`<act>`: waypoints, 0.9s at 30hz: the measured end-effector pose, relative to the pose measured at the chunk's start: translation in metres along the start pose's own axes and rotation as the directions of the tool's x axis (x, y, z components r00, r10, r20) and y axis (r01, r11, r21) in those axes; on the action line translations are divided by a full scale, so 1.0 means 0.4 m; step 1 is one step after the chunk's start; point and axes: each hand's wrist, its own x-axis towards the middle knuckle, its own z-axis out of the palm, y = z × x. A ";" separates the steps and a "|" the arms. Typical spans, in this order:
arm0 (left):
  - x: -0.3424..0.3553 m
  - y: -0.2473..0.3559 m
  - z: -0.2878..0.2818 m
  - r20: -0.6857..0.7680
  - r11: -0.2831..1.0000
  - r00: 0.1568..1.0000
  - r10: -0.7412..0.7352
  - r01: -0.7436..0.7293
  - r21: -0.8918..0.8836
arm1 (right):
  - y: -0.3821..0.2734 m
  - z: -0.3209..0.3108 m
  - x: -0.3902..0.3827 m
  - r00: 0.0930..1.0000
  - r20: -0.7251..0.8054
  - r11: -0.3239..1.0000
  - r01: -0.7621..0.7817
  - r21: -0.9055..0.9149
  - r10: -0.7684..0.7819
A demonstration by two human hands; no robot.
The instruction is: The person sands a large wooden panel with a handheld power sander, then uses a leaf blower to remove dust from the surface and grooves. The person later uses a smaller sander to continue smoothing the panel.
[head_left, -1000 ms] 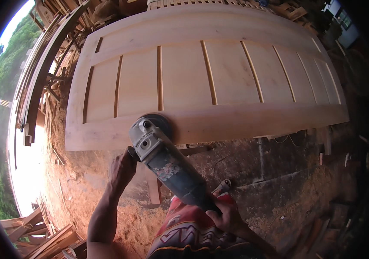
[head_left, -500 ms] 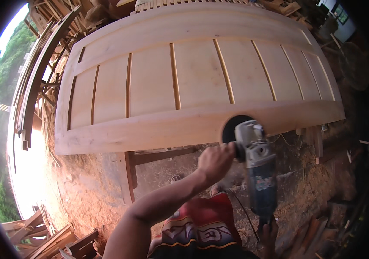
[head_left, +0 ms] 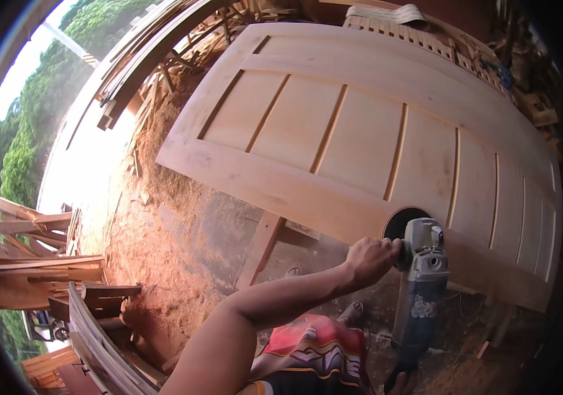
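Observation:
My left hand [head_left: 375, 259] is closed around the side handle of an angle grinder [head_left: 419, 299], just left of its grey metal head. At the lower edge, my right hand [head_left: 403, 380] wraps the rear end of the blue-green body and is partly cut off. A dark round disc [head_left: 405, 222] on the grinder's head lies against the near rail of a pale wooden door [head_left: 360, 145]. The door lies flat, with long grooves between its panels. The disc's underside is hidden, and the grinder's head covers part of the rail.
A wooden support leg [head_left: 261, 250] stands under the door's near side. Sawdust [head_left: 163, 243] covers the floor. Stacked planks [head_left: 156, 52] lie at the far left, more scrap wood [head_left: 44, 263] at the left. A slatted wooden piece [head_left: 400, 43] lies beyond the door.
The view has swung so the door appears turned and farther right. The grinder, still in both hands, has moved left along the near rail.

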 end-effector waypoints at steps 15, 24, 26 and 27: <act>-0.622 -1.021 -0.489 -0.308 0.832 0.792 -0.527 0.555 0.003 | -0.681 0.910 0.286 0.749 0.590 0.900 0.428 -0.087 -0.300; -0.644 -1.097 -0.536 -0.342 0.818 0.789 -0.509 0.568 0.092 | -0.750 0.977 0.312 0.713 0.602 0.885 0.465 -0.023 -0.359; -0.611 -1.030 -0.478 -0.375 0.852 0.816 -0.439 0.511 0.113 | -0.684 0.893 0.297 0.730 0.552 0.869 0.495 -0.021 -0.403; -0.578 -0.981 -0.460 -0.346 0.870 0.836 -0.427 0.484 0.095 | -0.657 0.846 0.293 0.739 0.521 0.860 0.510 -0.017 -0.428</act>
